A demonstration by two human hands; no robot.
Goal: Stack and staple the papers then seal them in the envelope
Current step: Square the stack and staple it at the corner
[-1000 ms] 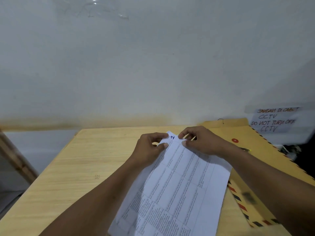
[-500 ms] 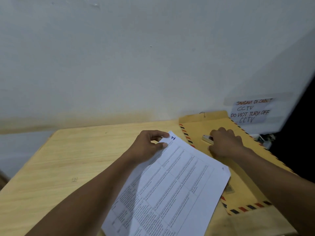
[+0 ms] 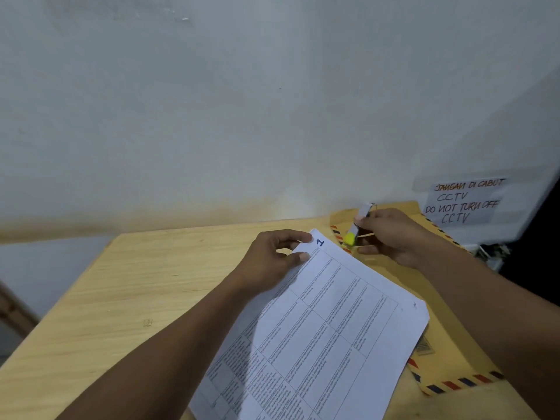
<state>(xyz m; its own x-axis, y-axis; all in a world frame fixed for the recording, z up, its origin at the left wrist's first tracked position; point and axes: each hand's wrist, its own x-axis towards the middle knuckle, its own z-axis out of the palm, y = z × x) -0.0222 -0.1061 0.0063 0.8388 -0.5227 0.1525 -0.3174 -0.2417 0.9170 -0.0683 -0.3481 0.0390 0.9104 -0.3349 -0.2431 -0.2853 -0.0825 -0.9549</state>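
Observation:
A stack of printed white papers point(image 3: 321, 338) with a table of text and a blue "1" at its top corner lies slanted on the wooden table point(image 3: 121, 298). My left hand point(image 3: 272, 259) pinches the stack's top left corner between thumb and fingers. My right hand point(image 3: 391, 237) holds a small silver stapler with a yellow end point(image 3: 354, 230), lifted just above the brown airmail-bordered envelope point(image 3: 448, 368), a little right of the papers' top corner. The envelope lies flat under the papers' right side.
A white wall stands right behind the table. A handwritten note point(image 3: 463, 201) reading "DO NOT TURN OFF CCTV" is taped to it at the right. Dark clutter point(image 3: 491, 253) sits past the table's right edge. The table's left edge drops to the floor.
My right hand left the papers' top corner, reached onto the envelope, and picked up the stapler, now raised off the envelope. My left hand stayed on the papers' corner.

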